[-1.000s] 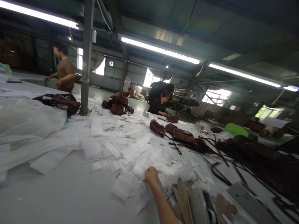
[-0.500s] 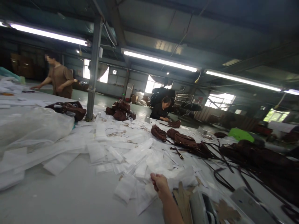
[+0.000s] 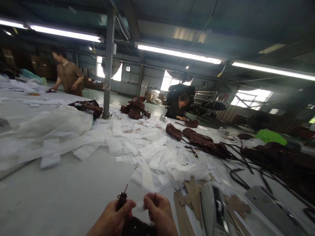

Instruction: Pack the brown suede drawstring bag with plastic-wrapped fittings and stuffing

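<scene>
At the bottom middle, my left hand is closed around a dark brown strap, with a metal fitting at its upper end and a thin reddish-brown tip sticking up. Below it, dark brown material hangs between the hands, partly cut off by the frame edge. Close by on the right, my right hand pinches a small piece of thin white wrapping between thumb and fingers. A heap of white wrapping sheets lies just beyond both hands.
Brown strips and a grey-white device lie right of my hands. Brown bags with straps run along the right. Clear plastic lies left, near a post. Two co-workers, one in brown, one in black, stand across the table.
My right hand has drawn back from the white sheets toward me, now pinching a small white piece. My left hand has come into view with the strap. The view has shifted slightly.
</scene>
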Demonstrator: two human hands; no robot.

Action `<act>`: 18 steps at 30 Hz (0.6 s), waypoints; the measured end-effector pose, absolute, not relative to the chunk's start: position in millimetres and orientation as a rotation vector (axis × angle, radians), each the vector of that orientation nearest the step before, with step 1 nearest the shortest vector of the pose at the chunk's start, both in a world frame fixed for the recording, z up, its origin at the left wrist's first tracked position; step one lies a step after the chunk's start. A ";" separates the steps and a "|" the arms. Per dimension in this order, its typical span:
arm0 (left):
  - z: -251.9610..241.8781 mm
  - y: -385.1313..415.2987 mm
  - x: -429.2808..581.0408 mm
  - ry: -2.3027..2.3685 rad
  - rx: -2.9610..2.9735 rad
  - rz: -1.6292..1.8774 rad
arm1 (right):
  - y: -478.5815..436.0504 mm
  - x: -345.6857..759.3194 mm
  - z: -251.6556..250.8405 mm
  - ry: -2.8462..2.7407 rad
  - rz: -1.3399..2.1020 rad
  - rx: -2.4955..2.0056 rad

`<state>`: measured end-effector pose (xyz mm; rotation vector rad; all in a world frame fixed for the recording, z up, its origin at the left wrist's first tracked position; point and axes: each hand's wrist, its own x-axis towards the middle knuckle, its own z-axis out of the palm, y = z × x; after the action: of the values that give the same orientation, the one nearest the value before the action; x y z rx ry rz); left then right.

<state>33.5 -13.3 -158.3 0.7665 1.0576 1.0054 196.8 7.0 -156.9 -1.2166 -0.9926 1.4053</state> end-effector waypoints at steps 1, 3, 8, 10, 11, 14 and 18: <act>-160.5 -11.3 38.2 1.042 0.798 1.003 | -2.1 192.4 -156.0 -0.992 1.408 -1.206; -164.5 -10.5 44.0 1.017 0.863 0.993 | -15.9 187.3 -157.2 -0.977 1.449 -1.195; -169.9 -19.0 42.5 0.982 0.920 0.955 | -32.0 186.1 -168.7 -1.142 1.405 -1.211; -170.0 -23.5 40.9 1.029 0.945 0.930 | -35.8 185.9 -169.4 -1.163 1.391 -1.181; -169.9 -25.7 40.8 1.051 0.962 0.918 | -37.7 185.5 -168.7 -1.162 1.399 -1.165; -171.4 -30.7 43.6 1.092 0.986 0.926 | -42.9 183.5 -166.8 -1.152 1.407 -1.150; -178.6 -33.4 47.9 1.162 1.133 0.971 | -46.4 182.1 -173.1 -1.138 1.348 -1.214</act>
<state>47.9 -33.4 -178.6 1.1332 1.1623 0.9711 182.1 -46.4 -173.1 -1.2142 -1.1379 1.3483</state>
